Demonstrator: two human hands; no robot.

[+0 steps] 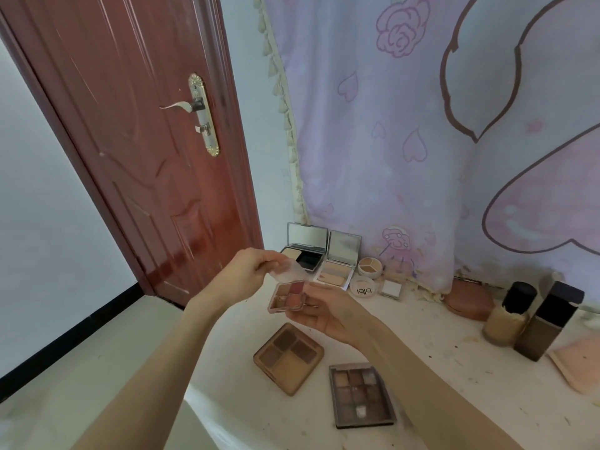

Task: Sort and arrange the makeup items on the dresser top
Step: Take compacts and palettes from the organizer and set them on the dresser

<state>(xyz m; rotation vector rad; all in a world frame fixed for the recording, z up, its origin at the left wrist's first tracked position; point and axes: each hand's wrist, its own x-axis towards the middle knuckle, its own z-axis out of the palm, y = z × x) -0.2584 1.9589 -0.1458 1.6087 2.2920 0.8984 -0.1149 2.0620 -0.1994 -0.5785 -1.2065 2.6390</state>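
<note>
Nearest the person, a grey multi-pan eyeshadow palette (362, 395) and a brown four-pan palette (289, 358) lay flat and uncovered on the white dresser top (438, 368), just beside each other and apparently not yet sorted. Above them, both forearms reached forward to hold a small pink palette (287, 297) in the air, clear of the surface. The right hand (328, 315) cradled its base from below and the right, fingers curled round the edge, probably to keep it level. The left hand (248, 271) pinched the clear lid (290, 271) between thumb and fingertips, the lid tilted up; whether it was being opened or closed could not be told. Farther back, two mirrored compacts (319, 254) stood open against the patterned cloth (422, 141), likely propped there in a row with the small round pots (368, 267). Two dark-capped foundation bottles (529, 319) stood upright, well apart to the right.
</note>
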